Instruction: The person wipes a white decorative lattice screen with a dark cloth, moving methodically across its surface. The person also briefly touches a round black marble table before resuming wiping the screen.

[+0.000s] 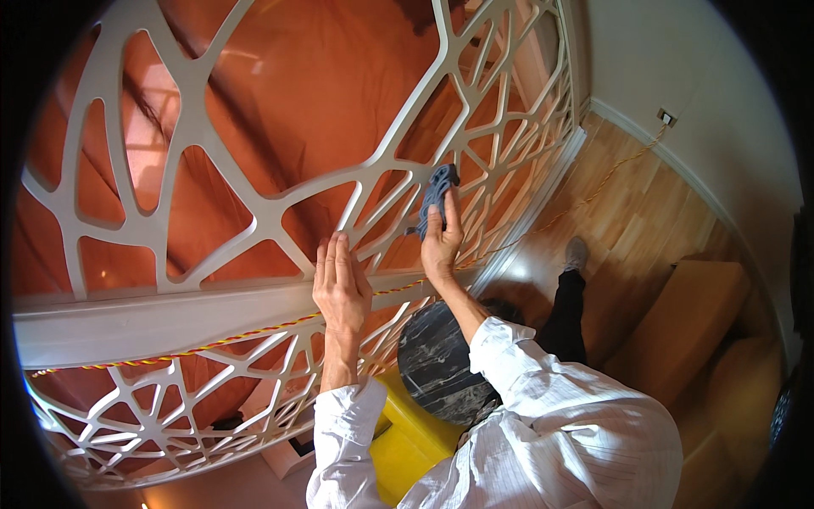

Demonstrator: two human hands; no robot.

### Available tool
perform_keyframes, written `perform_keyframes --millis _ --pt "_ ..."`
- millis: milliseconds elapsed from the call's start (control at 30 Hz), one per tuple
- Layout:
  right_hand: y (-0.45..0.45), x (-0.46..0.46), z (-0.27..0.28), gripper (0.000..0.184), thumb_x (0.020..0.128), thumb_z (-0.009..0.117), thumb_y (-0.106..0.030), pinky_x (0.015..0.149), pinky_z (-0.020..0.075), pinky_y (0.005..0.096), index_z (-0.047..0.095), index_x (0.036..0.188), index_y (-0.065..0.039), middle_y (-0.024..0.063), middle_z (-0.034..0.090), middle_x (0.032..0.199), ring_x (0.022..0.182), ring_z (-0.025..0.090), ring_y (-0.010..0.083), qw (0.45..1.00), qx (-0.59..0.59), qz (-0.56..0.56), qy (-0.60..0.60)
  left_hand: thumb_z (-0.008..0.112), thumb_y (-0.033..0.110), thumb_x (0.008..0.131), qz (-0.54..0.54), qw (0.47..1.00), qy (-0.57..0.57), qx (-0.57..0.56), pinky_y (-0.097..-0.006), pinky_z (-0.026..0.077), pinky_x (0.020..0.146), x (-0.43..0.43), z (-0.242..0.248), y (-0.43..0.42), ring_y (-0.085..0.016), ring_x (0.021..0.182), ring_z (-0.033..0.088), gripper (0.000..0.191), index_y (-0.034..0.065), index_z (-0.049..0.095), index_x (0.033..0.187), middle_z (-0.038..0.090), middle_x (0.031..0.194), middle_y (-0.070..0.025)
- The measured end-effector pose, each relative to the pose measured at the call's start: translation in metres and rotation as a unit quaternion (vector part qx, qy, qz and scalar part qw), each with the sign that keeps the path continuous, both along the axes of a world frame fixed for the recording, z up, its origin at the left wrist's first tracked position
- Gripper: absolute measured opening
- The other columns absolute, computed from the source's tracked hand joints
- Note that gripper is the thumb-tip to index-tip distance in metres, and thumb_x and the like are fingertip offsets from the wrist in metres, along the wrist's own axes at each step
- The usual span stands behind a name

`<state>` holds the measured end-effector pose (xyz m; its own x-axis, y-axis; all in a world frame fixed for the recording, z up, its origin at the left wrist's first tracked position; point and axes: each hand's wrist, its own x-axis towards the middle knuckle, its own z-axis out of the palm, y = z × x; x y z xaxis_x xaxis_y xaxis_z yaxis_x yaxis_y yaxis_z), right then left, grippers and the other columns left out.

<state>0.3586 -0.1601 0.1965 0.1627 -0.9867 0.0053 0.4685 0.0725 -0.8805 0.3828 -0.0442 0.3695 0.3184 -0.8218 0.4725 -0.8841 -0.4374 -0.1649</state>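
A white openwork lattice screen [270, 213] with a solid horizontal rail [159, 321] stands before me, and orange-brown fabric [318, 83] shows through its openings. My left hand [341, 280] rests with its fingers together against the lattice, just above the rail, and appears to hold nothing. Farther right, my right hand [442, 238] holds a crumpled blue-grey cloth [439, 191] between thumb and fingers, at the face of the lattice. A red and yellow twisted cord [254, 332] runs along the rail and passes behind my left wrist or hand.
A round black marble-patterned tabletop [439, 369] and a yellow seat [410, 439] are close below my arms. The cord stretches over the wood floor [636, 184] to a wall socket [666, 118]. Brown upholstered furniture [680, 324] stands at right, near my shoe [576, 254].
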Motion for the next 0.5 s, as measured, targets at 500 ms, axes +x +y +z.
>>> perform_keyframes --millis 500 --pt "-0.012 0.039 0.081 0.045 0.112 0.052 -0.011 0.127 0.034 0.0529 0.055 0.155 0.002 0.0276 0.036 0.171 0.157 0.036 0.0483 0.99 -0.134 0.004 -0.047 0.057 0.018 0.103 -0.004 0.993 -0.1 0.06 -0.0588 0.025 0.128 0.017 0.006 -0.081 -0.038 0.157 0.044 0.047 0.0052 0.062 0.147 0.059 0.159 -0.015"
